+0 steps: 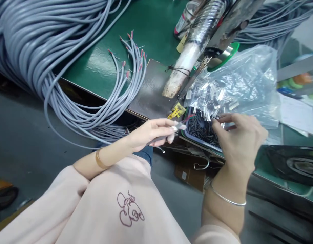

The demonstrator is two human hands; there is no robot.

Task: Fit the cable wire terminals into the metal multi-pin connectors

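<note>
My left hand is closed around the end of a grey cable, whose red and green wires stick out past the fingertips. Over the right part of a tray of small black pieces, my right hand has thumb and fingers pinched together; what sits between them is too small to name. Silvery connector pieces lie on a clear plastic bag behind the tray. A yellow clip rests at the tray's left corner.
A large bundle of grey cables with stripped ends lies at the left on the green table. A foil-wrapped pipe slants down near the centre. A solder spool, a bottle and a black fan stand around.
</note>
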